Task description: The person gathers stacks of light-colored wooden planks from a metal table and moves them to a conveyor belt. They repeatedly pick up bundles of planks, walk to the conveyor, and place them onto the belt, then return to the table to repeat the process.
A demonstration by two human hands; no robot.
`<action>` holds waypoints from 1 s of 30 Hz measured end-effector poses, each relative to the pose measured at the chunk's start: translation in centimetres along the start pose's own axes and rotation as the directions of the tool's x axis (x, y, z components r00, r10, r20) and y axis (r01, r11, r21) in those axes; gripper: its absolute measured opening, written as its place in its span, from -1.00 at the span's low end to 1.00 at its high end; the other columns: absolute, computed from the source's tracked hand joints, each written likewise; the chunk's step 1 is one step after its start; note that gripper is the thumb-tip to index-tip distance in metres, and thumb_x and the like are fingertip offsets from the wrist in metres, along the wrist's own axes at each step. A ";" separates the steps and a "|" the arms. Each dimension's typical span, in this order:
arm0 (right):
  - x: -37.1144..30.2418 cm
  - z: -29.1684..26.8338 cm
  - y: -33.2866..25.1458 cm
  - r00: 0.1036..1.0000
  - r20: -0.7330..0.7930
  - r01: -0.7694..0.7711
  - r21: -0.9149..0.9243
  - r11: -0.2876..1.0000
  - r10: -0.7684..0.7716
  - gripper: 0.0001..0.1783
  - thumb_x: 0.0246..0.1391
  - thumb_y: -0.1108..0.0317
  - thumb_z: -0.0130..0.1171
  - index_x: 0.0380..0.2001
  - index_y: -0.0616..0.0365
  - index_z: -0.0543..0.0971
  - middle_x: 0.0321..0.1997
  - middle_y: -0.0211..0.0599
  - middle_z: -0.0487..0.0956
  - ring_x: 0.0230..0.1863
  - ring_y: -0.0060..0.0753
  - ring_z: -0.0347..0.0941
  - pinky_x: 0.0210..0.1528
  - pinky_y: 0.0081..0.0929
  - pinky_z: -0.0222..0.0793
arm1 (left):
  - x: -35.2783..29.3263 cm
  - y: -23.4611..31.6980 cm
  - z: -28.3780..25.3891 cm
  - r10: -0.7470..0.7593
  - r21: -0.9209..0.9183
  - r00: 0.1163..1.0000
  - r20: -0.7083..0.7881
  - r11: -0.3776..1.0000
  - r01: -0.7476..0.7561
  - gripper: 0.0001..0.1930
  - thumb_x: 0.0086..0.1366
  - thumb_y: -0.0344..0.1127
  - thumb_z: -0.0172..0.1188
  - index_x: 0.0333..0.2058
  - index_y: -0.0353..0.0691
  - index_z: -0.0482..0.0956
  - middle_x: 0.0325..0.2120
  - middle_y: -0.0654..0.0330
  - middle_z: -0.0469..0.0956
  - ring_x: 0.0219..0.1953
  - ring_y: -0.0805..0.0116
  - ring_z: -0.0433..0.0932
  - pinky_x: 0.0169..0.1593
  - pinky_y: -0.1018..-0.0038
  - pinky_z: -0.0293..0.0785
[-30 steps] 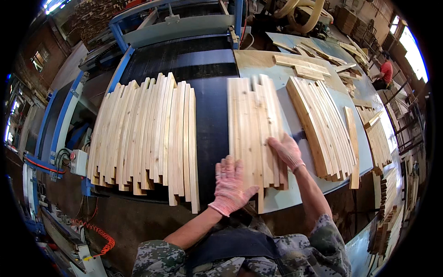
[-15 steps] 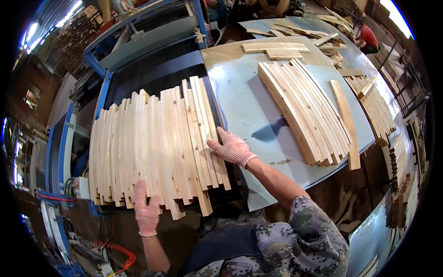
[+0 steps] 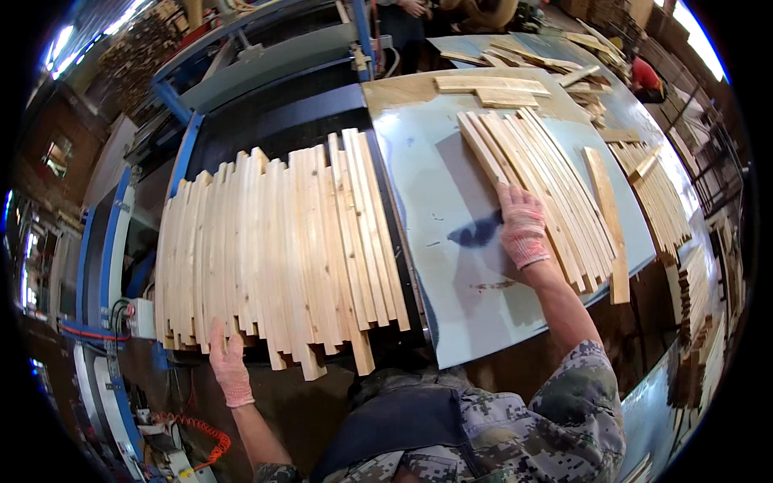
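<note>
Pale wooden strips (image 3: 266,249) lie side by side on a black machine bed, their near ends uneven. My left hand (image 3: 231,372), in a pinkish-white knit glove, is at their near ends on the left, fingers stretched out and holding nothing I can see. On the blue-grey sheet-topped table (image 3: 419,217) to the right rests a second bundle of wooden strips (image 3: 555,185). My right hand (image 3: 523,229), gloved alike, is bent round the left edge of this bundle, gripping the outermost strip; its fingertips are partly hidden.
A blue machine frame (image 3: 169,97) rises behind the bed. One loose board (image 3: 604,217) lies right of the bundle, and two short boards (image 3: 491,88) lie behind it. More strips (image 3: 652,193) are stacked farther right. A person in red (image 3: 644,74) is at the far right.
My right hand has gone from the right edge of the strips on the bed to the bundle on the table. My left hand has shifted slightly left and nearer me.
</note>
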State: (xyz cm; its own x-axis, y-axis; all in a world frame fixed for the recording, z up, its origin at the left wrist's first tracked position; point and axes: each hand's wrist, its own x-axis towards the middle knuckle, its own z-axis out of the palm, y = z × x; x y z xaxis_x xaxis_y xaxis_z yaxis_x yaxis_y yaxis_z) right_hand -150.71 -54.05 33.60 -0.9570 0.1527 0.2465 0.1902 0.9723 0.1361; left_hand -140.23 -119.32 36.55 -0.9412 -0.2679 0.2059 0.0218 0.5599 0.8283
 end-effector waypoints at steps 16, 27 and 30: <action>7.8 -2.8 -11.8 0.957 0.288 -0.116 0.449 0.886 -0.021 -0.32 0.23 0.27 0.11 0.39 0.25 0.38 -0.08 0.20 0.69 0.04 0.15 0.66 0.12 -0.05 0.56 | -0.1 -1.4 -3.9 -0.229 -0.345 0.955 -0.190 0.926 0.153 -0.43 0.53 -0.34 0.12 0.40 -0.51 0.32 0.37 -0.01 0.41 0.38 0.20 0.40 0.47 0.30 0.24; 6.6 3.2 -20.1 0.939 0.309 -0.307 0.951 0.036 -0.153 -0.32 0.53 -0.10 -0.03 0.44 0.20 0.45 0.21 -0.34 0.63 0.10 -0.53 0.52 0.12 -0.52 0.46 | 13.0 -9.8 -17.2 -0.052 0.687 0.869 -0.492 0.590 0.424 0.01 0.28 0.13 0.32 0.51 -0.33 0.08 0.53 -0.13 0.11 0.56 -0.13 0.04 0.58 0.03 -0.08; 6.1 4.4 -18.4 0.924 0.349 -0.345 0.937 0.051 -0.157 -0.28 0.53 -0.10 -0.02 0.48 0.23 0.38 0.35 -0.28 0.56 0.24 -0.47 0.49 0.25 -0.47 0.43 | 17.3 -10.9 -22.0 -0.203 0.702 0.814 -0.544 0.422 0.574 0.06 0.24 0.22 0.32 0.50 -0.31 0.10 0.52 -0.15 0.12 0.57 -0.12 0.03 0.59 0.02 -0.09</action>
State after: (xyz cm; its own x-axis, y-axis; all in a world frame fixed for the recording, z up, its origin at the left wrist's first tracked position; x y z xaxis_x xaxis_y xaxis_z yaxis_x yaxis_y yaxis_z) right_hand -161.00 -70.23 28.38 -0.9905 0.0500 -0.1282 0.1348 0.1634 -0.9773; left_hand -149.36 -147.32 42.62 -0.5876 -0.7582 0.2827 -0.7676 0.6328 0.1016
